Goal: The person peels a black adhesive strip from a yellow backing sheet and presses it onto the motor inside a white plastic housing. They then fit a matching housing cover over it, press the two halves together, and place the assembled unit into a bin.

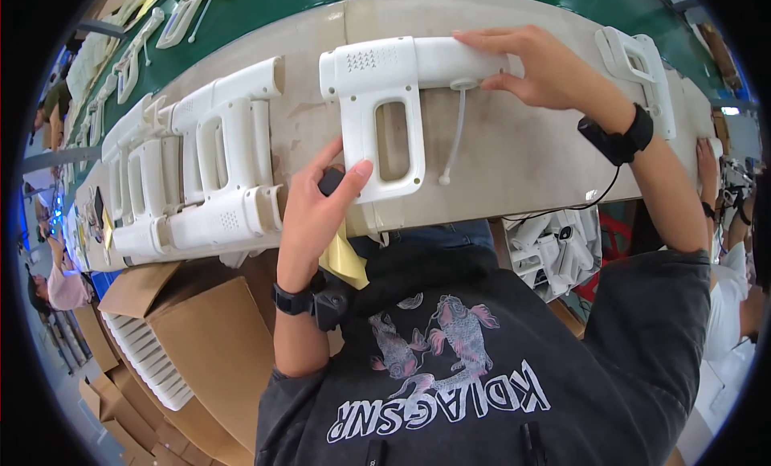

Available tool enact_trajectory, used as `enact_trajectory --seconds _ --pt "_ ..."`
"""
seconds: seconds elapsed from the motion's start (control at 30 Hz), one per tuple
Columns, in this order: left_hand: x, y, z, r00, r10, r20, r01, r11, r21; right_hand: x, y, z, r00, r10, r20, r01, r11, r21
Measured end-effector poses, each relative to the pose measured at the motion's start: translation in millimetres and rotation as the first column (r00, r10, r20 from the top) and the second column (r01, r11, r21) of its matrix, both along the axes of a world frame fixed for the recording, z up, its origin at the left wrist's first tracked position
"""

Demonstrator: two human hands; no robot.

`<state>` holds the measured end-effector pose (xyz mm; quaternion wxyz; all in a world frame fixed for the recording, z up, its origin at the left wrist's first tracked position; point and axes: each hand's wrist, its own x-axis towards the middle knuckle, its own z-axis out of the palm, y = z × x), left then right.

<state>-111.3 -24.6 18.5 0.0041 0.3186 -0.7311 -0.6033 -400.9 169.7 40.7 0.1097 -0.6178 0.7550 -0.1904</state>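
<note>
Beige table: white plastic gun-shaped housing over it, between the hands
Left hand: curled, thumb pressing lower corner of loop handle; small black block between thumb and fingers, creased yellow sheet hanging below
Right hand: half-closed round barrel end, thumb underneath; firmness can't tell
Thin white rod: under barrel
Left side: more white plastic shells

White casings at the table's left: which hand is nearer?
Left. The left hand is just right of those casings; the right hand is farther right, at the right end of the central casing.
</note>
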Motion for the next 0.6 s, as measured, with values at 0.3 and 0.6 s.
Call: enact_trajectory --seconds 0.3,0.6 --pt "-5 5 5 0.995 0.022 -0.101 0.008 0.958 0.288 -21 -8 7 0.980 0.189 -0.055 -0.189 0.982 0.004" --pt "-4 7 3 0.995 0.073 0.061 -0.088 0.953 0.292 -17 -2 13 0.989 0.114 0.098 -0.120 0.992 0.050"
